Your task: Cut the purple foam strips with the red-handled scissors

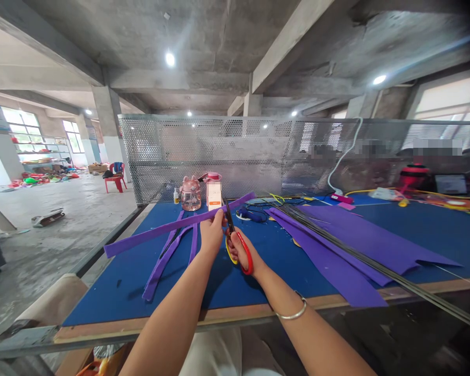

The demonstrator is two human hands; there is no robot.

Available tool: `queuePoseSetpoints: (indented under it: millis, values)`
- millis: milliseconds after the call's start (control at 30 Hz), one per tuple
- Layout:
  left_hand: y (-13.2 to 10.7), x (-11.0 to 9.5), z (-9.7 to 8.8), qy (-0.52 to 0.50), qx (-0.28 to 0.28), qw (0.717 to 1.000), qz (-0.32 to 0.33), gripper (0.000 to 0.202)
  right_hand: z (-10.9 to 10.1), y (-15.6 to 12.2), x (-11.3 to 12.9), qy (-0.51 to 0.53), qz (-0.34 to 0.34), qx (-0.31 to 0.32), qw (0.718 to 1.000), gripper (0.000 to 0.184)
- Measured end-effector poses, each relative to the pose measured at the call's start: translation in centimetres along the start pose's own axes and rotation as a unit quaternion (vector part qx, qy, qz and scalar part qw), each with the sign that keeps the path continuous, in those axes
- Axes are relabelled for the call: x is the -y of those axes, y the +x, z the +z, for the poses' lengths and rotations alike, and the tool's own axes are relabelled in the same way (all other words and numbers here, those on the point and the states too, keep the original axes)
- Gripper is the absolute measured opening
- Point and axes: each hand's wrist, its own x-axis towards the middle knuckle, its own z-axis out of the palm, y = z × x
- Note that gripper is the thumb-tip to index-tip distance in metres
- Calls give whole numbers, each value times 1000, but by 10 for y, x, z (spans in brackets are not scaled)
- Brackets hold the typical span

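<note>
My left hand (212,233) is closed on a long purple strip (156,228), which stretches out to both sides above the table. In my right hand (241,248) are scissors (245,254) with a red handle and some yellow on the grip. Their dark blades point upward at the strip, just right of my left fingers; whether they are parted I cannot tell. Under the held strip, further purple strips (156,277) lie on the blue tabletop (121,297). Behind my hands a phone (214,195) with a lit screen stands upright.
Purple sheets (337,250) and a bundle of thin rods (360,257) lie to the right, the rods jutting past the front edge. A pink bottle (190,193), a small dropper bottle (176,196) and a dark blue tool (253,214) stand or lie behind. A perforated metal screen (219,151) backs the table.
</note>
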Motion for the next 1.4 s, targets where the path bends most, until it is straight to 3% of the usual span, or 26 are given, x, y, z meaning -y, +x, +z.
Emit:
queuePoseSetpoints:
  millis: [233, 467, 733, 1000, 1233, 1400]
  values:
    - [0, -1, 0, -33, 4, 999, -19, 34, 1, -4, 5, 16, -17, 33, 999, 71]
    - [3, 8, -2, 55, 29, 998, 33, 36, -5, 0, -6, -45, -43, -7, 998, 66]
    - [0, 3, 1, 2, 36, 999, -2, 36, -2, -1, 0, -59, -27, -33, 997, 62]
    - [1, 3, -1, 13, 23, 1000, 15, 38, -6, 1, -4, -109, -49, -43, 992, 56]
    - [5, 3, -3, 12, -5, 1000, 14, 33, -4, 1, 0, -80, -28, -55, 995, 61]
    - [4, 1, -2, 4, 1, 1000, 10, 33, -3, 1, -1, -27, 6, -28, 999, 63]
